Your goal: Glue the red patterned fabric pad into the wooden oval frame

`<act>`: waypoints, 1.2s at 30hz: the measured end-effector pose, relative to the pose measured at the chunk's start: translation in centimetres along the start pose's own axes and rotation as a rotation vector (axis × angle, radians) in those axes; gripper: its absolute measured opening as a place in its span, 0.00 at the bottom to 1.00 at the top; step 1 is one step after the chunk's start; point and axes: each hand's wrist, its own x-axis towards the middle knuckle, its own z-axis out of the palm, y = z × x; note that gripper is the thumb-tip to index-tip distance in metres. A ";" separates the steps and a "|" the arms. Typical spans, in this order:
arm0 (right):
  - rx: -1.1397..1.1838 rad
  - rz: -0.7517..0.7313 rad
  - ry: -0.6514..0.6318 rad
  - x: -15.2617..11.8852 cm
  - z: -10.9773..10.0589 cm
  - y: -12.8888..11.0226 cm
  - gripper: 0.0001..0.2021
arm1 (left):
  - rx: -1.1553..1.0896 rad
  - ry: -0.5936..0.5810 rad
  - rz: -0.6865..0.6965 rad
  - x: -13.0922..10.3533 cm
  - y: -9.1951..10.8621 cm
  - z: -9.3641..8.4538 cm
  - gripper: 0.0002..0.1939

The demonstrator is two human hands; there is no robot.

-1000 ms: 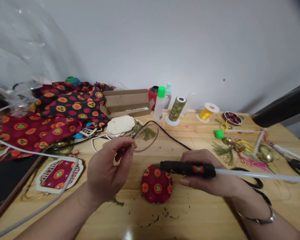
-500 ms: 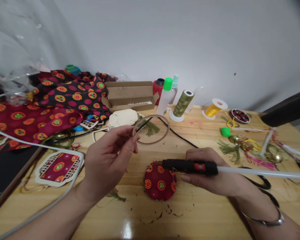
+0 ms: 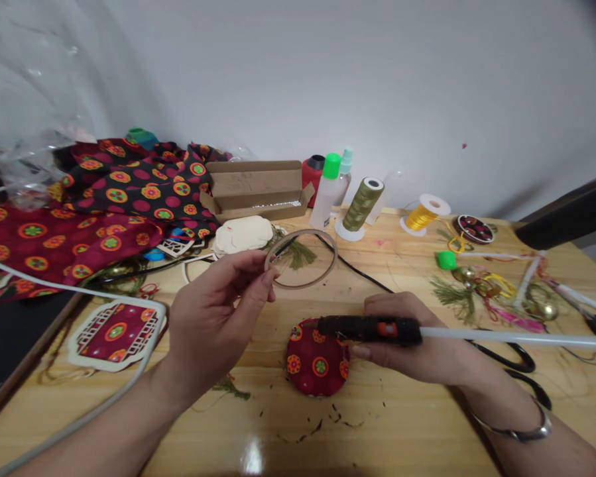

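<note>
Pinched between the thumb and fingers of my left hand (image 3: 223, 318) is a thin round wooden hoop (image 3: 302, 287), held up above the table. My right hand (image 3: 407, 351) is wrapped round a black glue gun (image 3: 367, 328), with a long white glue stick (image 3: 516, 338) coming out of its rear. The gun's nozzle points left, over the upper edge of a round dark red fabric-covered disc (image 3: 319, 377) with orange flowers. This disc lies on the wooden table (image 3: 248, 411) between my hands.
Patterned fabric (image 3: 128, 192) is heaped at the back left. An open cardboard box (image 3: 258, 192), bottles (image 3: 326, 199), a green thread spool (image 3: 362, 209) and a yellow one (image 3: 421, 215) stand along the wall. Black-handled scissors (image 3: 516, 361) lie by my right wrist.
My right hand has moved slightly left with the glue gun, so its nozzle reaches further over the disc. My left hand and the hoop have barely moved.
</note>
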 end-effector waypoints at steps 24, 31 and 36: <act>-0.004 0.016 0.009 0.0 0.0 0.2 0.19 | 0.035 -0.017 0.001 0.1 -0.1 0.0 0.07; 0.049 0.022 0.002 0.0 -0.3 0.3 0.19 | 0.027 -0.019 -0.015 0.2 -0.2 0.1 0.07; 0.153 -0.037 0.029 0.0 -0.9 0.4 0.18 | 0.002 -0.014 -0.025 0.1 -0.1 0.1 0.07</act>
